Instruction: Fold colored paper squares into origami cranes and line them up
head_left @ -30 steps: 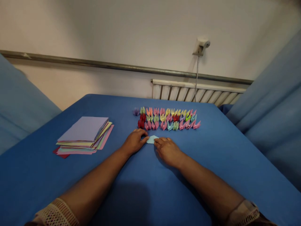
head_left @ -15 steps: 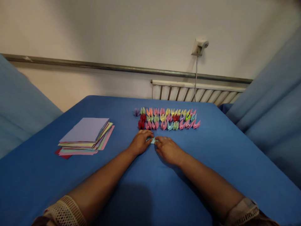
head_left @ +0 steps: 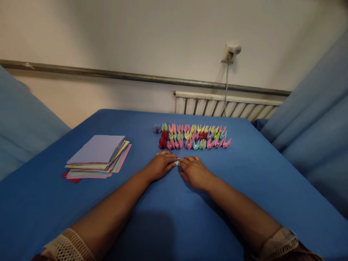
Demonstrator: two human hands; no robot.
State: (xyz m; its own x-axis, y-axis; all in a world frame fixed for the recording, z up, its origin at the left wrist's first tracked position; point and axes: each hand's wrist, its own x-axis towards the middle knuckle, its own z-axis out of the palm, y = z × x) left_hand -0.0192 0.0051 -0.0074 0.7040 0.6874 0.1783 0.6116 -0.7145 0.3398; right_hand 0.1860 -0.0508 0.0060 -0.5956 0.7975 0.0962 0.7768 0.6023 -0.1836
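Observation:
Between my two hands lies a small piece of light blue folded paper (head_left: 177, 162), low on the blue cloth and mostly hidden by fingers. My left hand (head_left: 162, 165) comes from the left, its fingertips pressed together on the paper's left side. From the right, my right hand (head_left: 196, 172) grips the other side, thumb tucked under the fingers. Just beyond my hands stand rows of folded paper cranes (head_left: 187, 144) in pink, red, yellow, green, blue and purple.
A stack of coloured paper sheets (head_left: 95, 149), lilac on top, sits to the left on the blue-covered table (head_left: 217, 232). Light blue curtains (head_left: 312, 119) hang at both sides. Behind the table are a radiator (head_left: 212, 103), a metal rail (head_left: 122, 75) and a wall socket (head_left: 230, 53).
My left hand has shifted slightly left and flattened, its fingers reaching further over the paper. Less of the blue paper shows. My right hand has barely moved.

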